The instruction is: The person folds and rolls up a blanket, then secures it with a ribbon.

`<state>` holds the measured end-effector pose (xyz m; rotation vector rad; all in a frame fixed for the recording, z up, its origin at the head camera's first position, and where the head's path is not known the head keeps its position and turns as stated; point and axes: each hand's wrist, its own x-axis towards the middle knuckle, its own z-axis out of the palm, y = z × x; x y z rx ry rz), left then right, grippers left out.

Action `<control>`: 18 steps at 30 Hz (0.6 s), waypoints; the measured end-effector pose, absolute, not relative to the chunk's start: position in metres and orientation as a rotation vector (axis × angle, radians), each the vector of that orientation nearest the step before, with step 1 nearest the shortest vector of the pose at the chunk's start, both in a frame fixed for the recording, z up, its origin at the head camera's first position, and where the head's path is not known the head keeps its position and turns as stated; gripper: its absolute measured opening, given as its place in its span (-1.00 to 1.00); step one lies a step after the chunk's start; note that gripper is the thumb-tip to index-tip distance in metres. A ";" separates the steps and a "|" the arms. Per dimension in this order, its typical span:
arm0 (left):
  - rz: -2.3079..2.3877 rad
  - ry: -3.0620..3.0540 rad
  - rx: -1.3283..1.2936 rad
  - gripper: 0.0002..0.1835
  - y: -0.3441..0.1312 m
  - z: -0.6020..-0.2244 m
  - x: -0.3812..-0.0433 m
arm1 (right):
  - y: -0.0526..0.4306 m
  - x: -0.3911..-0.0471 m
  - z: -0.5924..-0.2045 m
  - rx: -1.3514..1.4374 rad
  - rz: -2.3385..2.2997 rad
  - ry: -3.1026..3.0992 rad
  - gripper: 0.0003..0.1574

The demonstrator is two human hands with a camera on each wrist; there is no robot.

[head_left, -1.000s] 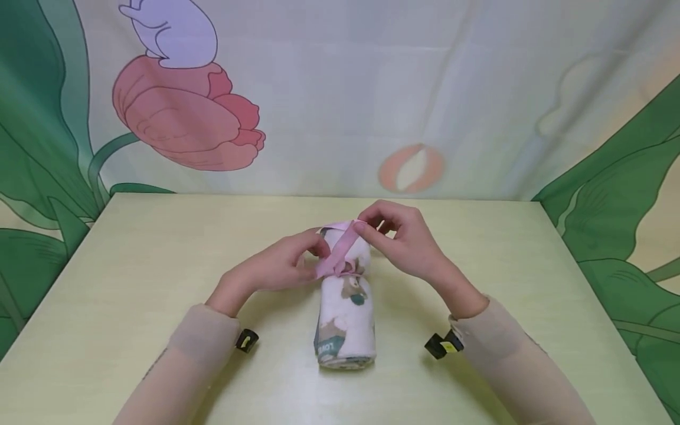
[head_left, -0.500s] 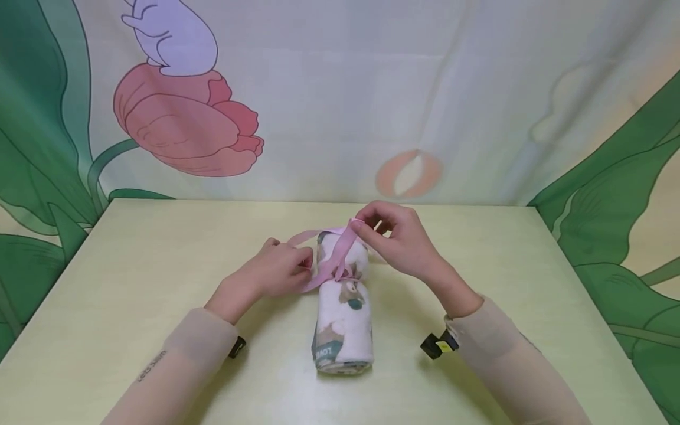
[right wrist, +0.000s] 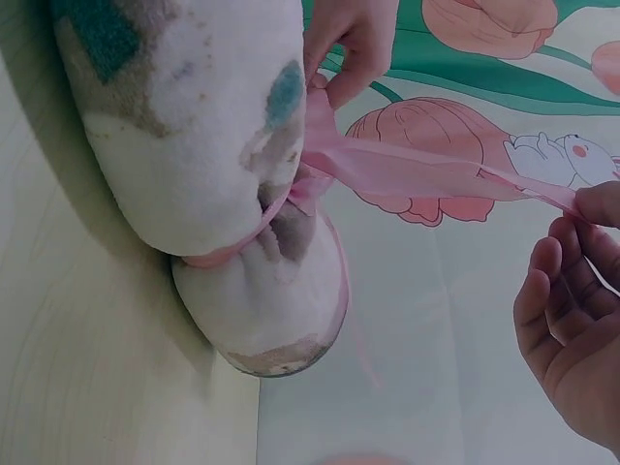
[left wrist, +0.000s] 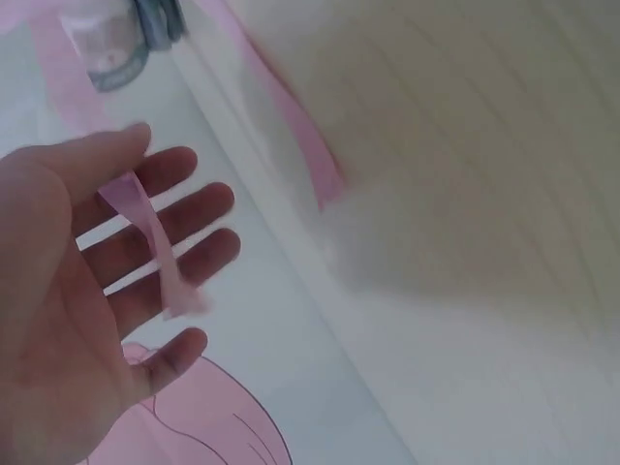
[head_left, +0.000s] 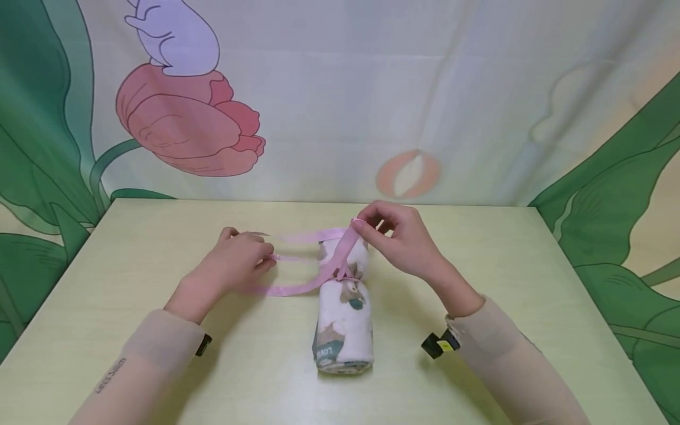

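A rolled-up white fleece towel (head_left: 347, 324) with brown and teal prints lies lengthwise on the table, cinched around its upper part by a pink ribbon (head_left: 345, 245). My right hand (head_left: 404, 242) pinches a stretch of the ribbon between thumb and forefinger, raised above the roll's far end. Left of the roll, my left hand (head_left: 225, 262) pinches a ribbon strand between thumb and forefinger; in the left wrist view its tail (left wrist: 155, 232) hangs across the spread fingers. A second ribbon tail (left wrist: 291, 111) trails over the tabletop there. At the knot (right wrist: 305, 189) the ribbon gathers into folds.
The pale wooden table (head_left: 457, 383) ends at a far edge against a printed curtain (head_left: 319, 118) with flowers and green leaves. Black wrist cameras (head_left: 440, 344) stick out from the beige sleeves (head_left: 510, 348).
My left hand has moved left from beside the roll, drawing ribbon strands out sideways. My right hand keeps its pinch on the ribbon in nearly the same place.
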<state>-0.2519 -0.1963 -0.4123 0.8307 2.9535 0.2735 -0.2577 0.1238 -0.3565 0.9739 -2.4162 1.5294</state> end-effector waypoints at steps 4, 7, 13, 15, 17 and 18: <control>0.407 2.906 0.874 -0.63 -0.195 -0.411 -0.256 | 0.126 -0.256 -0.357 0.983 1.537 -2.412 -0.90; 0.499 2.864 0.933 -0.64 -0.183 -0.409 -0.258 | 0.126 -0.256 -0.357 1.014 1.536 -2.395 -0.93; 0.609 2.849 1.152 -0.66 -0.149 -0.403 -0.255 | 0.125 -0.257 -0.355 1.051 1.511 -2.391 -0.90; 0.648 2.833 1.231 -0.65 -0.138 -0.402 -0.255 | 0.125 -0.257 -0.354 1.052 1.504 -2.393 -0.92; 0.655 2.810 1.297 -0.65 -0.130 -0.402 -0.254 | 0.125 -0.257 -0.354 1.056 1.507 -2.392 -0.95; 0.651 2.798 1.312 -0.66 -0.127 -0.403 -0.254 | 0.125 -0.258 -0.355 1.066 1.514 -2.393 -0.96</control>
